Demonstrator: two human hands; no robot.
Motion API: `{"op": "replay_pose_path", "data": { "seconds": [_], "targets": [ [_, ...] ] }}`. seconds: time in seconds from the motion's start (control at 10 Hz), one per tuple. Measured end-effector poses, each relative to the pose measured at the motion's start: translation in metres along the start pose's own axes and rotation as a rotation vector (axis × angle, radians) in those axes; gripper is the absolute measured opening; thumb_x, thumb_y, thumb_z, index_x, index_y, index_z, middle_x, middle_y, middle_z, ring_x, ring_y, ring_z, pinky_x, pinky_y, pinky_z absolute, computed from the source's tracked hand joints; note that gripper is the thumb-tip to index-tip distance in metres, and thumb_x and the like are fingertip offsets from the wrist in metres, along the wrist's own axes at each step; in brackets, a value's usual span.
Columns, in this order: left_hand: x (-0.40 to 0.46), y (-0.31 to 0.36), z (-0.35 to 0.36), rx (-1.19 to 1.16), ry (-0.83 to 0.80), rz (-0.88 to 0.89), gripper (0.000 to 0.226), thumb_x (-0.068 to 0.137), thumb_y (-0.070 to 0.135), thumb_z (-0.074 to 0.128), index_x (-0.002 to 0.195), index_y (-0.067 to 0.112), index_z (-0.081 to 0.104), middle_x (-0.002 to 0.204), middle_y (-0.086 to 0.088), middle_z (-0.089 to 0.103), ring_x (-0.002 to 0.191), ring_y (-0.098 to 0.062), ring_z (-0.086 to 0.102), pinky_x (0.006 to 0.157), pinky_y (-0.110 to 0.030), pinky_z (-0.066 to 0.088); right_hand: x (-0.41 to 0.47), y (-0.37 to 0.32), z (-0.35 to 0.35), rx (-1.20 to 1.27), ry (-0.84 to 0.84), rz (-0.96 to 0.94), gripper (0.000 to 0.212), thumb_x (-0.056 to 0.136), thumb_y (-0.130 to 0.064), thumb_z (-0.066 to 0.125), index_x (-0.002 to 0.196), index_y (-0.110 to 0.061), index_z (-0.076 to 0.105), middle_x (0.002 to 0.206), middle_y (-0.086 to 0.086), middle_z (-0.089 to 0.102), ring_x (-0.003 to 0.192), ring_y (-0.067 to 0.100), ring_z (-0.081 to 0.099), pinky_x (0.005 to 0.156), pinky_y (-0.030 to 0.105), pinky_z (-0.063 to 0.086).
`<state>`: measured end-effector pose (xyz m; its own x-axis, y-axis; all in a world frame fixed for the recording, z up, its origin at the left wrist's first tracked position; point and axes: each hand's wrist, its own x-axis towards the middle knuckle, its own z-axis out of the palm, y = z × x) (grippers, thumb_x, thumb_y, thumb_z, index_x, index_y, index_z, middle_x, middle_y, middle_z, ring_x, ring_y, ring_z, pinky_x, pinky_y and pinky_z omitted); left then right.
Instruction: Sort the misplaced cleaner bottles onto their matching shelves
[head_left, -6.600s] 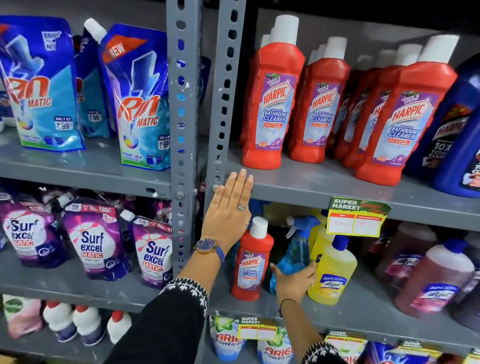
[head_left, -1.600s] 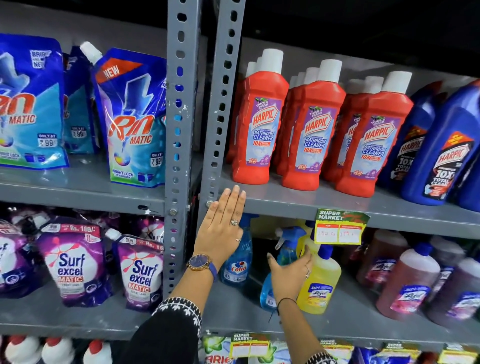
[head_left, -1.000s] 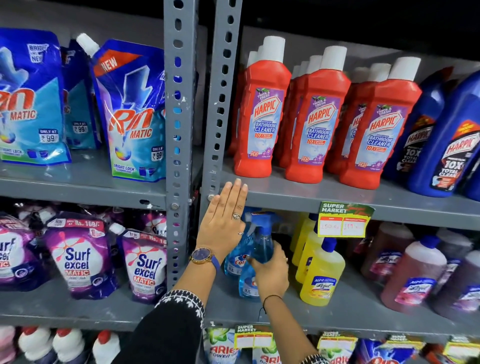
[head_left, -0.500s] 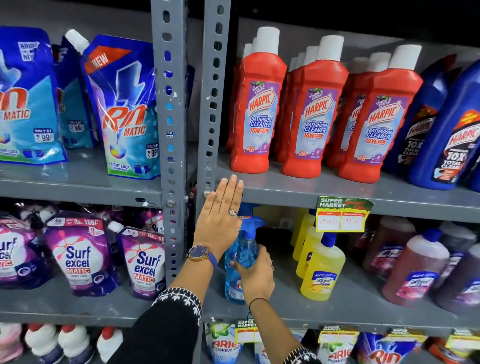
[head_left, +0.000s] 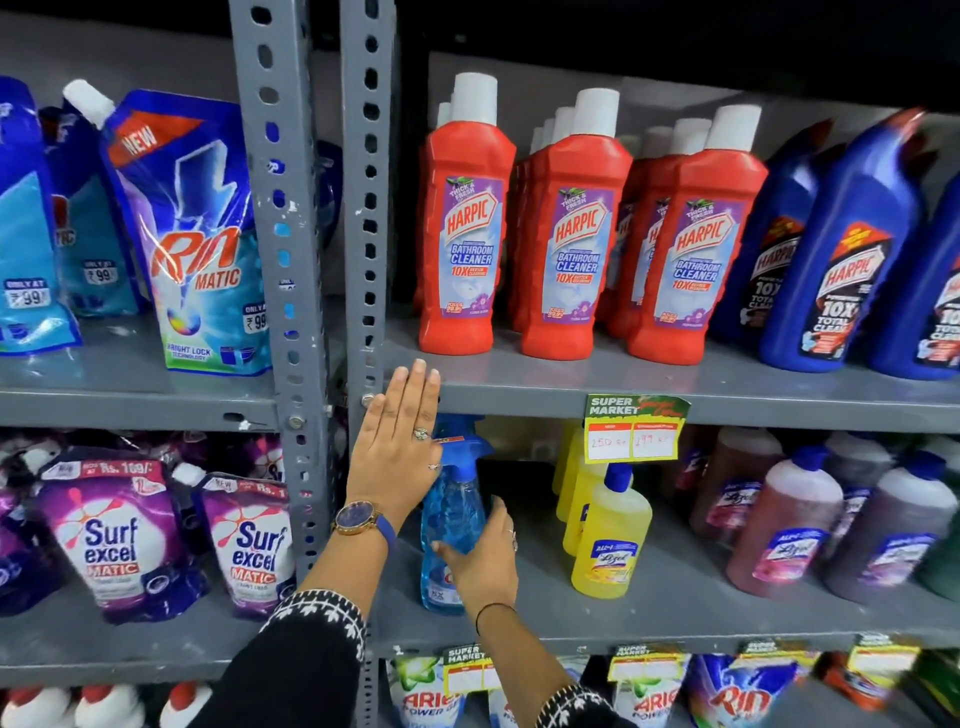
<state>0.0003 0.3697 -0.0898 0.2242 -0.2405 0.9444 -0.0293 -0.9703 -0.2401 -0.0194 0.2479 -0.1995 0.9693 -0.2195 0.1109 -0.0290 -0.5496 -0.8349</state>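
Note:
A blue spray bottle (head_left: 453, 512) stands at the left end of the middle shelf (head_left: 701, 618). My right hand (head_left: 480, 558) is curled around its lower body, thumb on the left side. My left hand (head_left: 397, 452) lies flat with fingers together against the front edge of the upper shelf (head_left: 519, 397), holding nothing. Red Harpic bathroom cleaner bottles (head_left: 462, 234) stand in rows on that upper shelf, with blue Harpic bottles (head_left: 841, 249) to their right.
Yellow Lizol bottles (head_left: 610, 535) and brownish ones (head_left: 784, 530) stand right of the spray bottle. A price tag (head_left: 636, 428) hangs from the upper shelf edge. Grey uprights (head_left: 283, 260) divide off Rin pouches (head_left: 192, 228) and Surf Excel pouches (head_left: 114, 530) on the left.
My right hand has carried the spray bottle leftwards along the middle shelf to its left end. The small red Harpic bottle seen there earliest is gone. My left hand has stayed put.

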Motion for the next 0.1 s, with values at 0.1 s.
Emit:
{"op": "replay_pose_path", "data": {
  "seconds": [0.1],
  "targets": [
    [0.0005, 0.0003, -0.0021, -0.052, -0.005, -0.028, 0.083, 0.078, 0.014, 0.035, 0.153, 0.006, 0.000, 0.160, -0.008, -0.007, 0.148, -0.022, -0.003, 0.120, -0.037, 0.000, -0.0078, 0.0186, -0.0167, -0.020, 0.007, -0.083, 0.096, 0.074, -0.026, 0.078, 0.147, -0.022, 0.015, 0.153, -0.002, 0.022, 0.142, 0.017, 0.021, 0.107, 0.032, 0.035]
  ]
}}
